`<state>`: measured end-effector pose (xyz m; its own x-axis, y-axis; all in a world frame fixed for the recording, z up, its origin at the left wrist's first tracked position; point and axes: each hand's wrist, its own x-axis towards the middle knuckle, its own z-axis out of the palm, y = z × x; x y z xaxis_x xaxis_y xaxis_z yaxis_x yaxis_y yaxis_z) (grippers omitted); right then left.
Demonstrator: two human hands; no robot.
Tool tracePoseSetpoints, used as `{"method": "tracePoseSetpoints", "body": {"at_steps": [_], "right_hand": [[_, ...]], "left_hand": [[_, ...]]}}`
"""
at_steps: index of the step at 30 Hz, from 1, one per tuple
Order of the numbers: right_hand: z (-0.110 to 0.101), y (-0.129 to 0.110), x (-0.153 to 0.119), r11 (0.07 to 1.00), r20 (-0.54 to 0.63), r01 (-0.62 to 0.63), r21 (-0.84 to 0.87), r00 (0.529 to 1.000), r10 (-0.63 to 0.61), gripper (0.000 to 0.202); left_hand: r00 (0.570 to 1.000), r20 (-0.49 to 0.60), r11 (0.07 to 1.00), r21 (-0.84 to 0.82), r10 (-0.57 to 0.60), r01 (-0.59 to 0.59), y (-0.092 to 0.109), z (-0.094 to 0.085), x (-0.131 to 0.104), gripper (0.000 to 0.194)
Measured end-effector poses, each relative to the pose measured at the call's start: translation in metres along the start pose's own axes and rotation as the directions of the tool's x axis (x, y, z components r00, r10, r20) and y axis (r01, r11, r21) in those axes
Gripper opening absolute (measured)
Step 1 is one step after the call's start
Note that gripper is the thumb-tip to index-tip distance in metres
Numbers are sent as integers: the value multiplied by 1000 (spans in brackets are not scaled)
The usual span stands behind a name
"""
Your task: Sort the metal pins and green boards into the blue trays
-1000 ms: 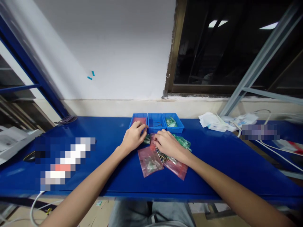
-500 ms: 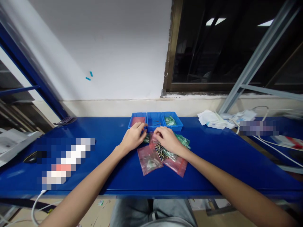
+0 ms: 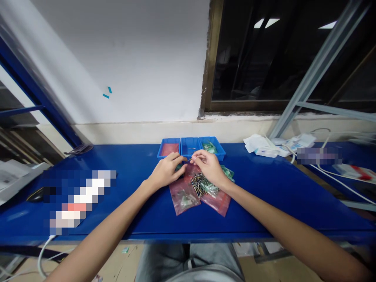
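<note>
Blue plastic middle bin (image 3: 188,143): holding sparse metal pieces
Slender metal pile (image 3: 197,185): lying before bin
Right grip (image 3: 210,167): pressing together, contents unclear
Left grip (image 3: 167,171): curling, closure unclear

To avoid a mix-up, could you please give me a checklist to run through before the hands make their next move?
- Three blue plastic bins side by side: ok.
- Red plastic packaging in left bin: ok.
- Green-tinted packaging in right bin: ok.
- All thin metal pins inside bins: not ok, a loose pile lies outside.
- Right hand holding just one pin: cannot tell, too small.
- Left hand empty: cannot tell, fingertips unclear.
</note>
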<state>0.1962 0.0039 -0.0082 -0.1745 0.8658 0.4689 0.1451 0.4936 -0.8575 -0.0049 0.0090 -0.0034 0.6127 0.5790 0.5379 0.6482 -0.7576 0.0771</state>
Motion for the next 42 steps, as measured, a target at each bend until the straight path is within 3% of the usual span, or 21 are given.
{"method": "tracePoseSetpoints", "body": {"at_steps": [4,6,10,17,22,28,37,42], "right_hand": [[0,-1,-2,998,18,42,-45,999,-41,5],[-2,-3,-3,972,32,112,-208,994,-107,5],[-4,-2,-7,832,153,257,-492,966,-208,8],[-4,0,-9,744,214,237,-624,968,-129,8],[-1,-5,-9,737,178,206,-644,977,-119,10],[2,-10,-9,842,139,144,-520,987,-83,15],[2,-15,-11,832,210,259,-490,962,-176,20],[-1,-12,-11,776,212,321,-543,947,-243,12]], "left_hand": [[1000,13,1000,3,-17,17,-2,2,0,28],[1000,-4,1000,-4,-22,22,-4,3,0,28],[999,-34,999,-52,-19,17,-7,3,1,27],[996,-33,966,-250,-85,74,-3,8,2,22],[992,-104,958,-285,-75,42,2,8,2,20],[995,-101,975,-221,3,-26,1,9,0,15],[981,-192,976,-216,-23,-20,-5,12,-1,11],[970,-224,960,-280,-90,25,-2,7,1,15]]}}
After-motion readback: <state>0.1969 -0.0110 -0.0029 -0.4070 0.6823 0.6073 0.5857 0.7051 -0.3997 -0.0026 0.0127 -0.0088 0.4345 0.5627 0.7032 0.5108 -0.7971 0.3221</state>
